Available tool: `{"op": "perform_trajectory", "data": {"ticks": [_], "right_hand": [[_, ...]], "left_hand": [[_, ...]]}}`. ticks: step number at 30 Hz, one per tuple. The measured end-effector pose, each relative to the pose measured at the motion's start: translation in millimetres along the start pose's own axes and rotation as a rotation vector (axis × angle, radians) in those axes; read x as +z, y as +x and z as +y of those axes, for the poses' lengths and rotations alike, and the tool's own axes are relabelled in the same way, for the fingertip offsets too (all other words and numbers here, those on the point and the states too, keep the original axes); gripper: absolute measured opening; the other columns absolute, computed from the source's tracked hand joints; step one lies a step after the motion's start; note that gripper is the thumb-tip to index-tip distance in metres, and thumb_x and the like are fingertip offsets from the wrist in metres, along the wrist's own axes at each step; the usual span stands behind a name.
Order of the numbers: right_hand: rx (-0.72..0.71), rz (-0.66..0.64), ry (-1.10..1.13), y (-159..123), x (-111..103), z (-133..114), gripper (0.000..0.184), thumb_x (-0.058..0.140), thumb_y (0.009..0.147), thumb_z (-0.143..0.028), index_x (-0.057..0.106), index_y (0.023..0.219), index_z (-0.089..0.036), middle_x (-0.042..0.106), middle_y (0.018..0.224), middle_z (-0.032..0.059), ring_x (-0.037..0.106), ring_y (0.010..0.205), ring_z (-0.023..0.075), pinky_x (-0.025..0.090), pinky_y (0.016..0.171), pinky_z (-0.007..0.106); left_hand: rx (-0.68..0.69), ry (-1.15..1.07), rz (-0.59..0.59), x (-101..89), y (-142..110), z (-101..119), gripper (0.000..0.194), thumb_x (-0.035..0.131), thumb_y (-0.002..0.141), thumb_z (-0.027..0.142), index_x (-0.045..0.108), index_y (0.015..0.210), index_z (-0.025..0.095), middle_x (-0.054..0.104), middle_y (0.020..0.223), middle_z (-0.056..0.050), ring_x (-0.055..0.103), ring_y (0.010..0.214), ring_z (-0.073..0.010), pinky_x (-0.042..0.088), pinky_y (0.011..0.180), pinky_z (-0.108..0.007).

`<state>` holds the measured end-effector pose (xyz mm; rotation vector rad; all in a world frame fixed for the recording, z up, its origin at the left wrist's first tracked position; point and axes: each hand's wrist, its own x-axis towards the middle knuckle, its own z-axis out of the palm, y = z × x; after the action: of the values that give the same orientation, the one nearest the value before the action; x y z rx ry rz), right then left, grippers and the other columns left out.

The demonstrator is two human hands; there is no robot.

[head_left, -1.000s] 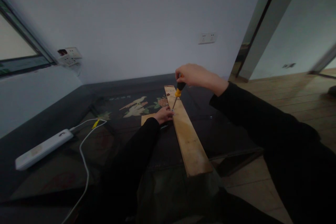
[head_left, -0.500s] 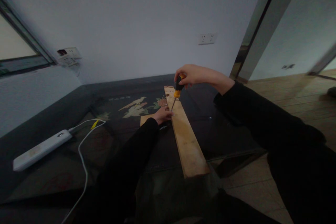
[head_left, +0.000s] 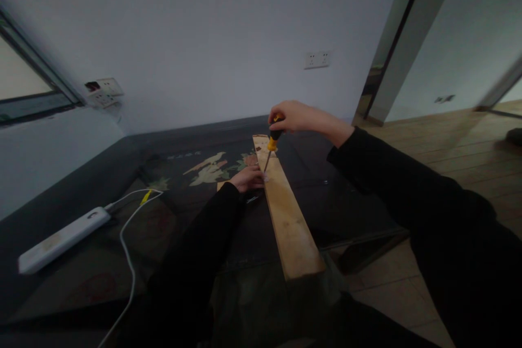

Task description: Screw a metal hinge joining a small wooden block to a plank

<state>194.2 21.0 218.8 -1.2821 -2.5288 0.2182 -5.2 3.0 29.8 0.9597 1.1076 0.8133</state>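
Note:
My right hand (head_left: 293, 116) is wrapped around the black-and-yellow handle of a screwdriver (head_left: 272, 144). The screwdriver leans slightly, its metal shaft pointing down at a long wooden board (head_left: 291, 217). Close to the shaft's tip, the closed fingers of my left hand (head_left: 248, 178) press at the board's left edge. Whatever small piece lies at those fingertips is too small to make out. A corner of a second piece of wood (head_left: 221, 185) shows behind my left wrist. The long board lies on a dark table, its near end jutting past the front edge over my lap.
The dark glossy table (head_left: 342, 201) carries a bird-and-flower picture (head_left: 209, 169). On the left lie a white power strip (head_left: 63, 239) and its white cord (head_left: 129, 261) with a yellow tag (head_left: 145, 197). A wall with sockets (head_left: 317, 60) stands behind the table.
The view has shifted slightly. My right hand still grips the screwdriver, its fingers turned a little on the handle, and my left hand stays by the tip. The board looks unmoved on the table.

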Motion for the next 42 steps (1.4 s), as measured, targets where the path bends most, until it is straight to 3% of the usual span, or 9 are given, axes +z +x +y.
{"op": "perform_trajectory", "data": {"ticks": [3, 6, 11, 16, 24, 36, 42], "right_hand": [[-0.048, -0.054, 0.041, -0.9, -1.4, 2.9, 0.031, 0.064, 0.086, -0.02, 0.073, 0.115, -0.015, 0.072, 0.088, 0.0063, 0.059, 0.063, 0.0125, 0.044, 0.064, 0.03], [-0.065, 0.045, -0.061, -1.3, 5.1, 3.2, 0.024, 0.062, 0.09, -0.028, 0.076, 0.105, -0.014, 0.071, 0.088, 0.0091, 0.062, 0.071, 0.0163, 0.042, 0.069, 0.033], [-0.01, 0.182, -0.174, -3.2, 15.2, 0.7, 0.035, 0.056, 0.097, -0.043, 0.074, 0.099, -0.014, 0.07, 0.091, 0.0143, 0.062, 0.084, 0.0229, 0.038, 0.07, 0.034], [-0.078, 0.095, -0.014, -4.6, 18.0, 3.8, 0.031, 0.062, 0.093, -0.036, 0.068, 0.113, -0.014, 0.068, 0.095, 0.0095, 0.057, 0.078, 0.0169, 0.038, 0.071, 0.031], [-0.125, 0.121, 0.139, -2.6, 30.7, 9.6, 0.048, 0.067, 0.085, -0.026, 0.055, 0.13, -0.015, 0.062, 0.095, 0.0058, 0.051, 0.078, 0.0159, 0.039, 0.073, 0.031], [-0.115, 0.17, 0.271, -12.5, 29.7, 3.5, 0.038, 0.065, 0.086, -0.028, 0.054, 0.12, -0.018, 0.06, 0.091, 0.003, 0.052, 0.077, 0.0149, 0.041, 0.075, 0.031], [-0.111, 0.288, 0.327, -17.6, 16.9, 5.9, 0.033, 0.064, 0.086, -0.029, 0.054, 0.116, -0.019, 0.061, 0.093, 0.0032, 0.055, 0.079, 0.015, 0.043, 0.075, 0.031]], "left_hand": [[-0.023, -0.053, -0.001, 0.0, -1.4, 2.4, 0.027, 0.065, 0.078, -0.001, 0.065, 0.1, 0.015, 0.073, 0.081, -0.004, 0.072, 0.066, -0.0149, 0.061, 0.066, -0.026], [-0.04, -0.066, 0.019, 0.1, -1.2, 4.0, 0.024, 0.063, 0.082, 0.0, 0.063, 0.099, 0.016, 0.072, 0.08, -0.003, 0.072, 0.066, -0.0148, 0.061, 0.065, -0.025], [-0.045, -0.056, 0.052, 0.6, 1.3, 4.8, 0.019, 0.066, 0.084, 0.005, 0.064, 0.099, 0.016, 0.072, 0.08, -0.003, 0.073, 0.067, -0.0141, 0.063, 0.071, -0.026], [-0.035, -0.035, 0.079, 0.2, 7.8, 1.6, 0.018, 0.063, 0.083, 0.0, 0.066, 0.094, 0.014, 0.074, 0.084, -0.005, 0.071, 0.067, -0.0132, 0.062, 0.074, -0.026], [-0.039, -0.027, 0.104, 5.5, 8.1, 2.5, 0.024, 0.063, 0.081, -0.001, 0.067, 0.099, 0.014, 0.075, 0.085, -0.005, 0.072, 0.066, -0.0139, 0.063, 0.074, -0.027], [-0.03, 0.04, 0.147, 4.8, 7.9, 2.6, 0.024, 0.068, 0.08, 0.002, 0.069, 0.1, 0.017, 0.076, 0.094, -0.006, 0.071, 0.069, -0.0144, 0.063, 0.074, -0.028], [-0.018, 0.074, 0.125, 1.9, 11.1, -1.6, 0.027, 0.072, 0.077, 0.003, 0.07, 0.102, 0.015, 0.076, 0.093, -0.007, 0.071, 0.068, -0.0137, 0.061, 0.071, -0.027]]}}
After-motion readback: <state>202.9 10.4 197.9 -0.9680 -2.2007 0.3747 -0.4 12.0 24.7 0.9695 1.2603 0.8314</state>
